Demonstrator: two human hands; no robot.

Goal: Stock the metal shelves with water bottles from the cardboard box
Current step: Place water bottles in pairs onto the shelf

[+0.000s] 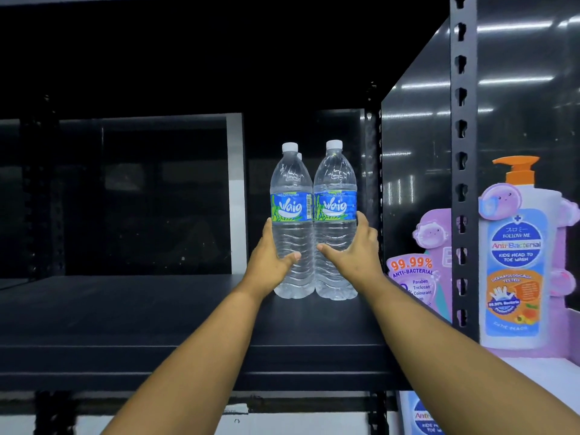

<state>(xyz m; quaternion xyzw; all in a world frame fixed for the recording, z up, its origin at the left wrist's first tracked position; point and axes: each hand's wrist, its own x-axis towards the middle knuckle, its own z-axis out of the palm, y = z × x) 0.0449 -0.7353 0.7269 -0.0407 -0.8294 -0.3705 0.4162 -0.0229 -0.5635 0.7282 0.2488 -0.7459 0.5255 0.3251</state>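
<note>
Two clear water bottles with white caps and blue labels stand upright side by side on the black metal shelf, near its right end. My left hand grips the lower part of the left bottle. My right hand grips the lower part of the right bottle. The cap of a third bottle peeks out behind the left one. The cardboard box is not in view.
A black perforated upright post and a glossy dark side panel close the shelf on the right. Beyond the post stands a large cardboard display of an anti-bacterial wash bottle. The shelf stretches bare to the left.
</note>
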